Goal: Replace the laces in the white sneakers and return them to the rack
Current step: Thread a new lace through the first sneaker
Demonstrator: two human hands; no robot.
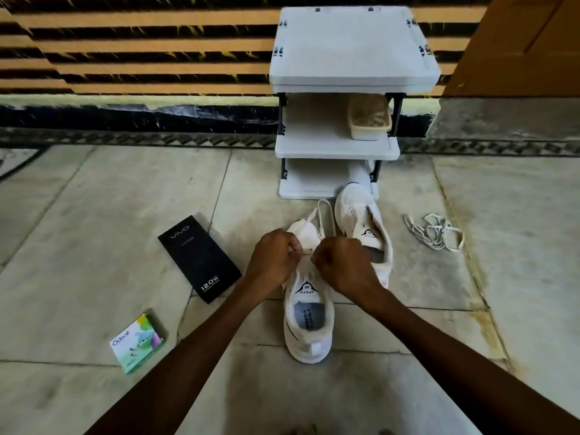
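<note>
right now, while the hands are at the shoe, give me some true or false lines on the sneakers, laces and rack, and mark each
1. The left hand and right hand each have a grip on a lace over the near sneaker. True.
2. The far sneaker stands on the rack's middle shelf. False: it is on the floor in front of the rack.
3. Loose laces lie on the floor right of the sneakers. True.
4. The black box sits on top of the rack. False: it lies on the floor, left of the sneakers.
5. A beige basket sits on the rack's middle shelf. True.
</note>
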